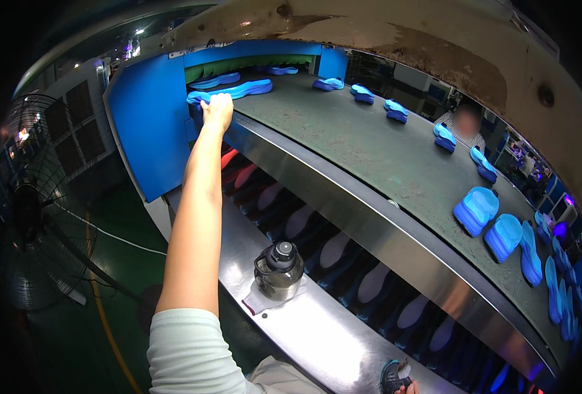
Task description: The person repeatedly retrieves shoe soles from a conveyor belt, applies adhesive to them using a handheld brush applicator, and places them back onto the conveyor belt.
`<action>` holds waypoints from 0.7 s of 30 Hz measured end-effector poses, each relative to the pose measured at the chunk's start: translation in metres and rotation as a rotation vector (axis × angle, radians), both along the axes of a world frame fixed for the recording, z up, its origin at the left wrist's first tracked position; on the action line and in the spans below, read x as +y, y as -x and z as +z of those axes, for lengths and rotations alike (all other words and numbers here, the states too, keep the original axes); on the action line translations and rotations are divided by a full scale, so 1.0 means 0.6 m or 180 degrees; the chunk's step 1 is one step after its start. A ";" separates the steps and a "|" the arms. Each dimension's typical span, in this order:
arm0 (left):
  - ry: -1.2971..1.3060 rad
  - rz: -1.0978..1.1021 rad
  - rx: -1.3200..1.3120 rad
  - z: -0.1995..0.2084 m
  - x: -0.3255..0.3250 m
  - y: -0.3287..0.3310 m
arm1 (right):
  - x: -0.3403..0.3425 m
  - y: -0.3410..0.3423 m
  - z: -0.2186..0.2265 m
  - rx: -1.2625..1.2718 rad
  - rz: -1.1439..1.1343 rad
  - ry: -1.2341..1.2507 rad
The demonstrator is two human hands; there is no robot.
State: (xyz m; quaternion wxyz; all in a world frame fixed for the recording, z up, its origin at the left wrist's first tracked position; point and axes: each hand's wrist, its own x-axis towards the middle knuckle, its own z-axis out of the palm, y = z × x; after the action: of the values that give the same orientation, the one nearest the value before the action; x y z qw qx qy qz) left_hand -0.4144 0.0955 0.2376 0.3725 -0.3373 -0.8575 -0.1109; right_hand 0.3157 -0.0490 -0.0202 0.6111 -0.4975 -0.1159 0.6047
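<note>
My left arm stretches to the far left end of the dark green conveyor belt (pixel 330 125). There my left hand (pixel 219 110) is closed on the near end of a long blue shoe sole (pixel 251 88), which lies along the belt by the blue machine opening. Behind it lies another blue sole (pixel 215 81). Only the fingers of my right hand (pixel 409 389) show, at the bottom edge on the right. They are curled against a small dark object (pixel 391 377) with a pale tip, whose kind I cannot make out.
A steel ledge (pixel 317 341) runs below the belt, with a dark jug (pixel 280 272) on it. Soles sit on a lower rack (pixel 334 249). Stacked blue soles (pixel 476 209) stand at right. A person (pixel 465 125) is across the belt; a fan (pixel 28 197) stands left.
</note>
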 end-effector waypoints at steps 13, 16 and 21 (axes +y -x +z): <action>-0.1129 -0.0984 0.0308 -0.021 0.029 -0.072 | -0.013 -0.021 -0.002 0.0189 0.0010 -0.0240; -0.1364 -0.2286 0.0203 -0.005 0.012 -0.157 | -0.022 -0.031 -0.001 0.0368 0.0054 -0.0485; -0.2513 -0.3811 -0.1351 -0.021 -0.013 -0.387 | 0.003 -0.050 -0.022 -0.0058 -0.0365 -0.0775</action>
State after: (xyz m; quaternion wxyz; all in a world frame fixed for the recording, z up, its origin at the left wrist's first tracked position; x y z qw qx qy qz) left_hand -0.1822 0.0876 0.2249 0.1683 -0.5589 -0.4772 -0.6570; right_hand 0.3456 -0.0472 -0.0335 0.6994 -0.4310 -0.1653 0.5457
